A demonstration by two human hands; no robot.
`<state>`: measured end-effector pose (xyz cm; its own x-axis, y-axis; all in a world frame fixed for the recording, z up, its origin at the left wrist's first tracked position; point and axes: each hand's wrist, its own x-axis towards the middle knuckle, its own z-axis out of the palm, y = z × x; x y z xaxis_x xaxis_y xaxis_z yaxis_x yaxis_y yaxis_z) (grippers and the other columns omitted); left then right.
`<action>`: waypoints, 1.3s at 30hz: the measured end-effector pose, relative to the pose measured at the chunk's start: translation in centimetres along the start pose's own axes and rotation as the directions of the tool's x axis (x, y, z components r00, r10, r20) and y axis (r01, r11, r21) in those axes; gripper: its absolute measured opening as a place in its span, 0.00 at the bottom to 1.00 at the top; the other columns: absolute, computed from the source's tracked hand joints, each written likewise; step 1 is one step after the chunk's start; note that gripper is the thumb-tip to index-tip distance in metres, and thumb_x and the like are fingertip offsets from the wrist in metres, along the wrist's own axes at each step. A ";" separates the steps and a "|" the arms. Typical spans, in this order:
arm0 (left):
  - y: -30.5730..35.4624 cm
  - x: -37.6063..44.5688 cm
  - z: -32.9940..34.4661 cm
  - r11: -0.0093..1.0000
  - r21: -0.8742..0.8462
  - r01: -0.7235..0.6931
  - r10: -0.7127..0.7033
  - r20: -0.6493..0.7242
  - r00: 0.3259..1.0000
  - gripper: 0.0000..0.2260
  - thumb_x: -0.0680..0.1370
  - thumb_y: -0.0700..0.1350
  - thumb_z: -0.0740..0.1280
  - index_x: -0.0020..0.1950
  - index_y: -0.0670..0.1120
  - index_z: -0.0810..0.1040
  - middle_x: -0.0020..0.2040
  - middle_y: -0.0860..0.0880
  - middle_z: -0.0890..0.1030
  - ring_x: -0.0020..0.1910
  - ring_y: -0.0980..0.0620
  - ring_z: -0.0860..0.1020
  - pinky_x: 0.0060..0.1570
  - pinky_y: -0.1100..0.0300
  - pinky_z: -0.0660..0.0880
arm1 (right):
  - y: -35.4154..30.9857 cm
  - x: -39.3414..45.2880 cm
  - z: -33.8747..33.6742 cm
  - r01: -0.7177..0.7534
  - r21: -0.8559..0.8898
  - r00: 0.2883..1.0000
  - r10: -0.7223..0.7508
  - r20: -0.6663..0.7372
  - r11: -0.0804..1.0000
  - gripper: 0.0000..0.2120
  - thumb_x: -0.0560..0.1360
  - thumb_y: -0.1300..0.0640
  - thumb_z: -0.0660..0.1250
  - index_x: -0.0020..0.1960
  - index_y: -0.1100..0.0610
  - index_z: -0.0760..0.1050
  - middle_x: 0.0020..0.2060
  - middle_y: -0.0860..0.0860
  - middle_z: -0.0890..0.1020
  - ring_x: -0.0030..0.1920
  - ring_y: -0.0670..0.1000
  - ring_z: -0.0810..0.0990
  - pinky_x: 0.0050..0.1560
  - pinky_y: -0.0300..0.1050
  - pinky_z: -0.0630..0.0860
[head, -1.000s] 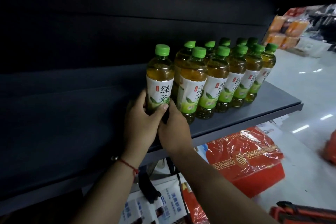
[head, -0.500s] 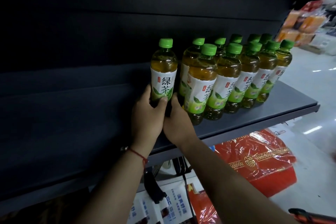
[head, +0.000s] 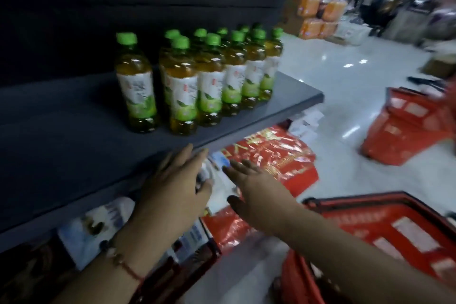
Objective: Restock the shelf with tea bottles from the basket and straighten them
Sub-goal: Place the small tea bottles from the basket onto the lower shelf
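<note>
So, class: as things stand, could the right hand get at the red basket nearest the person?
Probably yes. The right hand is open and holds nothing, and the red basket sits just below and to its right with its top open. Nothing visible lies between them, though motion blur hides what the basket contains.

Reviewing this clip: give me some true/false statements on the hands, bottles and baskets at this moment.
1. Both hands, left hand and right hand, are empty. True.
2. The leftmost green-capped tea bottle lies tipped over on the grey metal shelf. False: it stands upright.
3. A red plastic basket sits at lower right. True.
4. The leftmost bottle touches its neighbours. False: a gap separates them.
</note>
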<state>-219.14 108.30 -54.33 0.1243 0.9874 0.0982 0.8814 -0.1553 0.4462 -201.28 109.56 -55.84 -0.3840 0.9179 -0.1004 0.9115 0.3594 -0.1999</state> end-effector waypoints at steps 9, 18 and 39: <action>11.6 -3.8 12.0 0.852 0.075 -0.519 0.447 0.413 0.793 0.31 0.78 0.59 0.58 0.78 0.55 0.51 0.79 0.48 0.51 0.76 0.46 0.54 0.74 0.50 0.53 | 14.2 -16.4 10.2 -0.500 -0.054 0.844 0.501 0.194 0.864 0.30 0.79 0.45 0.61 0.78 0.51 0.60 0.77 0.52 0.64 0.76 0.56 0.61 0.76 0.49 0.56; 17.5 -2.7 20.4 0.716 0.127 -0.686 0.535 0.532 0.657 0.31 0.78 0.59 0.60 0.77 0.52 0.52 0.78 0.44 0.53 0.75 0.42 0.55 0.73 0.45 0.55 | 20.8 -21.5 18.7 -0.689 -0.084 0.648 0.663 0.375 0.720 0.34 0.78 0.48 0.64 0.80 0.52 0.54 0.78 0.54 0.61 0.76 0.59 0.61 0.77 0.57 0.55; 13.4 3.9 28.9 0.714 0.188 -0.674 0.512 0.517 0.687 0.27 0.70 0.54 0.70 0.68 0.50 0.73 0.75 0.44 0.64 0.74 0.40 0.61 0.69 0.42 0.62 | 26.4 -7.2 31.2 -0.348 -0.176 0.804 0.390 0.450 0.921 0.29 0.76 0.42 0.61 0.72 0.55 0.70 0.68 0.57 0.75 0.65 0.58 0.75 0.59 0.51 0.74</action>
<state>-193.70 111.02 -73.66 0.7717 0.6145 -0.1639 0.6317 -0.7705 0.0852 -179.02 107.25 -90.77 -0.0198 0.8018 -0.5973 0.9989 0.0414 0.0225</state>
